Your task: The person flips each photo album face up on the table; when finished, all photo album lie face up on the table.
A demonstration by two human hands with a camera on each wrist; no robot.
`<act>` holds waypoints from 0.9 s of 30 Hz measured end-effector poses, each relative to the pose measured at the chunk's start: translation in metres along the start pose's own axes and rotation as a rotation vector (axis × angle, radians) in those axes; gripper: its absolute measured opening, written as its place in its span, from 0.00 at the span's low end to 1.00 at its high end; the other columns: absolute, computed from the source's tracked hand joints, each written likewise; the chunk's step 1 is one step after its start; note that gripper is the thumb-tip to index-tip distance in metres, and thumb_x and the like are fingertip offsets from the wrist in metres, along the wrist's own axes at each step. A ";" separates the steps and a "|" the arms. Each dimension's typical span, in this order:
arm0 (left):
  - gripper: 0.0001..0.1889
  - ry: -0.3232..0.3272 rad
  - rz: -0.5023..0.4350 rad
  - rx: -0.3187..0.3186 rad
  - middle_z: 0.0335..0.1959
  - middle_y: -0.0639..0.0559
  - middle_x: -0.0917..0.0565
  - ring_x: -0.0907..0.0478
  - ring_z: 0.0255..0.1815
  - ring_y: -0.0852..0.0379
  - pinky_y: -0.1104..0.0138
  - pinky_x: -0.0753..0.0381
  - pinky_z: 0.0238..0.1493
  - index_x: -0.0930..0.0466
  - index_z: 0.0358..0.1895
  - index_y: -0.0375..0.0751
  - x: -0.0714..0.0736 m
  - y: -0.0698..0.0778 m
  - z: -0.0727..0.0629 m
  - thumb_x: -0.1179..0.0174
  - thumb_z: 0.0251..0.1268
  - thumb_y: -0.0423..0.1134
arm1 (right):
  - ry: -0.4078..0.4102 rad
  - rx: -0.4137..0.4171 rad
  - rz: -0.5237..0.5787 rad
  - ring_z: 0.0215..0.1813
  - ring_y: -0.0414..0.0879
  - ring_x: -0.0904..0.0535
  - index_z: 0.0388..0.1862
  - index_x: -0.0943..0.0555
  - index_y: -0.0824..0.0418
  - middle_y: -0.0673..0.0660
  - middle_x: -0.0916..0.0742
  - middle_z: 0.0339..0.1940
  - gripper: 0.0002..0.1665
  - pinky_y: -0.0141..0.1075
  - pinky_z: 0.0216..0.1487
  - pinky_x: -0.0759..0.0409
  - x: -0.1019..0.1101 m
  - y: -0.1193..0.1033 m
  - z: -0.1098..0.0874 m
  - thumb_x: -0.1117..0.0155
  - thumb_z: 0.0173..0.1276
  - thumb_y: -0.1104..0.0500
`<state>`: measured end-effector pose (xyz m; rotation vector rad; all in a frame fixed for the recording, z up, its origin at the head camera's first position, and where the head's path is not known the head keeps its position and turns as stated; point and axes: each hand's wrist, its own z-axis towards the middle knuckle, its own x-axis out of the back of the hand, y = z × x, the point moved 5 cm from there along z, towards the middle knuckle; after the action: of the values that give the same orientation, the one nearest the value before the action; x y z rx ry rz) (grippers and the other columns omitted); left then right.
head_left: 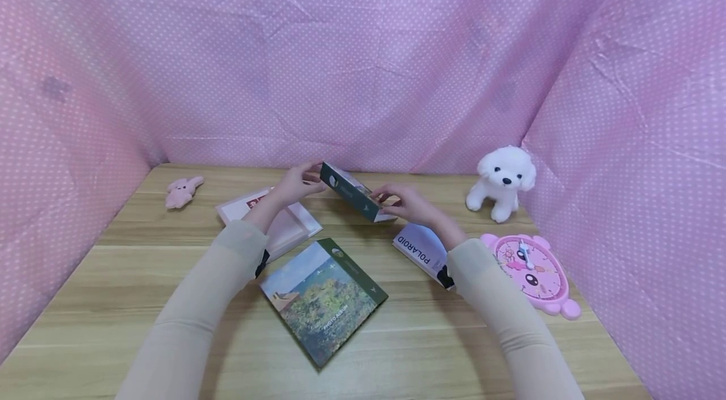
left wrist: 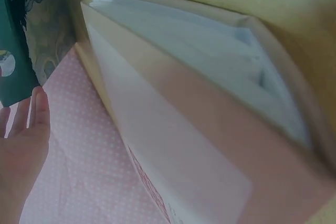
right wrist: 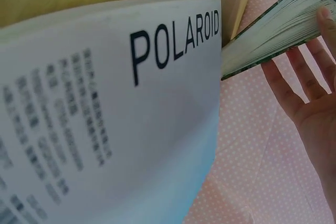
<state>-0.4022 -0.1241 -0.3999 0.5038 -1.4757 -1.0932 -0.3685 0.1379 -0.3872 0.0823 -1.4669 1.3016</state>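
Observation:
Between both hands, tilted above the back of the table, is a thick photo album (head_left: 348,193) with a dark green spine. My left hand (head_left: 296,188) holds its left end; in the left wrist view the fingers (left wrist: 38,109) reach the corner of the green spine (left wrist: 14,61). At the other end my right hand (head_left: 413,203) grips the album, thumb on the page edges (right wrist: 289,22) and fingers beneath. A similar album (head_left: 323,299) marked PHOTO ALBUM lies flat nearer the front. Below the left wrist is a pale pink album (left wrist: 157,87); by the right wrist, a white POLAROID album (right wrist: 173,114).
A white toy dog (head_left: 501,182) sits at the back right of the wooden table (head_left: 431,356), with a pink clock (head_left: 533,274) in front of it. A small pink plush (head_left: 183,192) lies at the back left. Pink dotted cloth (head_left: 363,60) hangs behind and at both sides.

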 end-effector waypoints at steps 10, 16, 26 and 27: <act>0.36 -0.086 0.006 -0.042 0.67 0.33 0.35 0.32 0.63 0.35 0.50 0.31 0.64 0.47 0.73 0.38 -0.012 -0.005 -0.003 0.40 0.63 0.33 | -0.002 0.017 -0.042 0.50 0.60 0.21 0.53 0.23 0.68 0.65 0.19 0.50 0.21 0.54 0.49 0.19 -0.006 0.001 0.001 0.34 0.60 0.69; 0.36 -0.116 0.030 -0.065 0.69 0.33 0.38 0.32 0.63 0.34 0.49 0.31 0.63 0.45 0.71 0.35 -0.017 -0.010 -0.007 0.39 0.61 0.32 | -0.002 -0.002 -0.122 0.47 0.53 0.20 0.51 0.20 0.64 0.60 0.17 0.46 0.21 0.48 0.48 0.18 -0.011 0.013 0.003 0.30 0.57 0.66; 0.37 -0.176 0.091 -0.010 0.71 0.33 0.42 0.40 0.68 0.35 0.48 0.39 0.69 0.46 0.72 0.34 -0.026 -0.014 -0.010 0.39 0.61 0.34 | -0.043 -0.068 -0.192 0.45 0.48 0.22 0.46 0.18 0.62 0.58 0.18 0.49 0.19 0.41 0.48 0.19 -0.020 0.017 0.004 0.27 0.55 0.59; 0.37 -0.183 0.095 -0.006 0.71 0.34 0.42 0.40 0.69 0.35 0.48 0.40 0.69 0.46 0.72 0.35 -0.027 -0.016 -0.010 0.39 0.62 0.34 | -0.049 -0.068 -0.201 0.45 0.48 0.22 0.46 0.18 0.62 0.58 0.18 0.49 0.20 0.41 0.47 0.19 -0.021 0.018 0.004 0.27 0.55 0.59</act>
<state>-0.3910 -0.1127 -0.4284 0.3327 -1.6379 -1.0906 -0.3752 0.1298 -0.4126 0.2126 -1.5020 1.0926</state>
